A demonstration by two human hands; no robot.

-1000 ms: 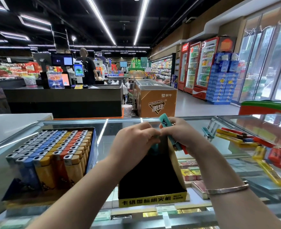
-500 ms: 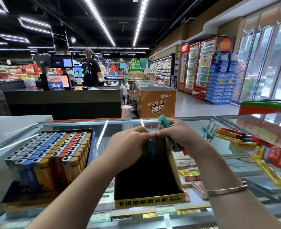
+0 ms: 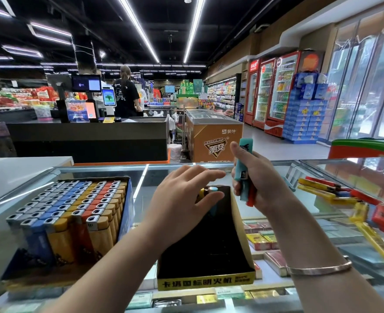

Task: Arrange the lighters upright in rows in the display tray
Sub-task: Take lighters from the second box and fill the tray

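A black display tray (image 3: 205, 247) with a yellow front label sits on the glass counter in front of me. At its far end stand a few lighters, yellow and light blue (image 3: 209, 192). My left hand (image 3: 184, 197) hovers over them with fingers spread, the thumb touching the blue one. My right hand (image 3: 257, 179) is raised just right of the tray and grips a teal lighter (image 3: 243, 168) upright, with a red lighter (image 3: 251, 197) behind it.
A full tray of lighters (image 3: 73, 213) in grey, blue, yellow and orange rows stands at the left. Loose yellow and red lighters (image 3: 353, 199) lie on the glass at the right. A checkout counter and a person stand beyond.
My hands have come apart. The right hand lifted up and right with the teal and red lighters. The left hand opened over the lighters standing at the tray's far end.
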